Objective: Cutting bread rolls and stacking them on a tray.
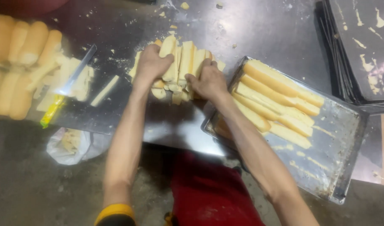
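Both hands press on a bundle of pale, soft-crumbed cut bread slices (181,62) standing on edge in the middle of the scuffed grey metal worktop (263,29). The left hand (152,65) is curled over the bundle's left end, fingers clenched down onto the slices; the right hand (208,81) grips the right end, fingers folded around the crusty edges. Short trimmed bits lie loose just below the bundle.

Just beside the right hand sits a shallow rectangular steel baking tray (338,138), dull and smeared, carrying long split bread lengths (279,100) laid side by side, cut faces creamy and crusts golden. A stack of dark flat trays (363,46) with pale residue lies at the upper right.

At the left, whole golden-brown bread rolls (20,62) are heaped, smooth and rounded, with thin crust strips (104,90) nearby. A long knife with a yellow-green handle (66,90) rests across them. Below the table edge hangs a crumpled white plastic bag (70,144)
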